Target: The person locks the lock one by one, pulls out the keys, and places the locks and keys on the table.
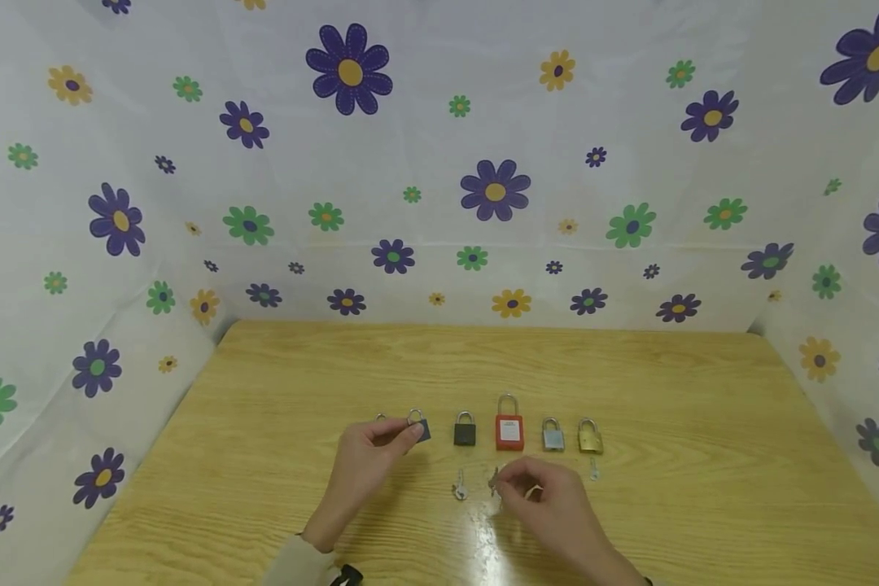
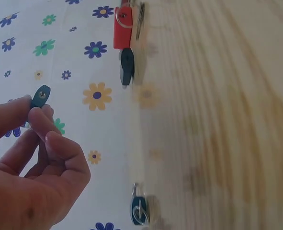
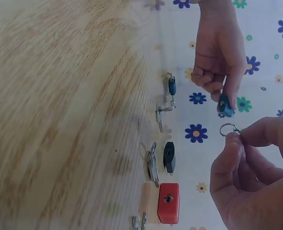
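Note:
My left hand pinches a small blue padlock between thumb and fingers above the table. Its keyhole faces outward in the left wrist view, on the padlock's bottom end. To the right, my right hand pinches some keys on a ring; the ring sticks out from the fingertips in the right wrist view. The keys and the blue padlock are apart. Behind my left hand, another padlock is mostly hidden in the head view; a blue padlock with a ring at its keyhole appears in the left wrist view.
A black padlock, a red padlock, a silver padlock and a gold padlock stand in a row on the wooden table. Loose keys lie before the black one, and a small key before the gold one.

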Tool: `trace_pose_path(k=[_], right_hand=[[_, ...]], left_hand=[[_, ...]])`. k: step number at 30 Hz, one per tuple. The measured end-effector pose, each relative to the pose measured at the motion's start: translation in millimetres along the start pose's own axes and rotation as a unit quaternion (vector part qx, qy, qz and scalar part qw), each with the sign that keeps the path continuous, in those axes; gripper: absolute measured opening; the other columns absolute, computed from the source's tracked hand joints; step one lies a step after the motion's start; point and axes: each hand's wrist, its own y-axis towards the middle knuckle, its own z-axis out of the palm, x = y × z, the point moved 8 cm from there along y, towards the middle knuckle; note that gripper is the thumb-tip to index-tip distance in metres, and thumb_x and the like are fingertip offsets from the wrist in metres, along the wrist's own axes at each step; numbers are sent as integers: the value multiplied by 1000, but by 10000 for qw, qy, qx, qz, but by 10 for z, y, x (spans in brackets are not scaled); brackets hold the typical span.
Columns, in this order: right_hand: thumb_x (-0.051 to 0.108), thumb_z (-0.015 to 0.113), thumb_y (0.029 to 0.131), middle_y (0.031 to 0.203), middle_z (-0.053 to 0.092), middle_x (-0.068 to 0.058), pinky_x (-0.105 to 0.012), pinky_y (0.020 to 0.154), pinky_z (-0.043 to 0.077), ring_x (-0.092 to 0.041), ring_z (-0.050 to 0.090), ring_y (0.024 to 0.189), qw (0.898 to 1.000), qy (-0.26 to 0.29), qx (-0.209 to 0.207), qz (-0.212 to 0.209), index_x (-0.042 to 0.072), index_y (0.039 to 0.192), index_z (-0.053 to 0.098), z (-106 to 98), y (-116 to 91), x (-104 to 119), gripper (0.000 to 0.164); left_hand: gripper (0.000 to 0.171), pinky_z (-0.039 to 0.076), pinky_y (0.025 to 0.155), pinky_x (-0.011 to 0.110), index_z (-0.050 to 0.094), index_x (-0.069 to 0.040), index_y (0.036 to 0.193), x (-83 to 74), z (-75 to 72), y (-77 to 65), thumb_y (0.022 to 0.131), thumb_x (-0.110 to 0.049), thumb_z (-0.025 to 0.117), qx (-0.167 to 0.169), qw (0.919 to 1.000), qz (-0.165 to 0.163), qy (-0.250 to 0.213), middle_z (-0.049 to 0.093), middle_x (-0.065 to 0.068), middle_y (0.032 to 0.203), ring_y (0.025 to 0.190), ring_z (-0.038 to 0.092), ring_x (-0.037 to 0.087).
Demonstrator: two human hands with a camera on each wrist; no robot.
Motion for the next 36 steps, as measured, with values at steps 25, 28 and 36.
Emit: trace_pose_path(k=[25,28,36], right_hand=[[4,63,78,37,17,12,-15,29,8,0,11,31,9609,-2371,1397,-295,20,40,25,951,507,361,57],[2,62,78,38,16,11,-16,29,9,0,12,31,9556,-2474,1600,-69,20,42,26,998,549,304,54],[2,62,75,47,25,8,-20,32,18,-6,23,38,9374,-3013,1743,-89,19,51,31,1077,600,252,43]], left_hand=[[35,60,74,43,76,-2,104,125,-285,13,85,-32,75,-78,9987,-46,501,76,12,101,86,70,14],[36,60,74,44,76,-3,104,113,-288,19,85,-33,75,-54,9988,10,488,76,12,101,85,70,14],[37,59,71,37,77,-4,103,119,-279,30,84,-36,75,0,9991,-5,425,77,11,98,83,69,13]])
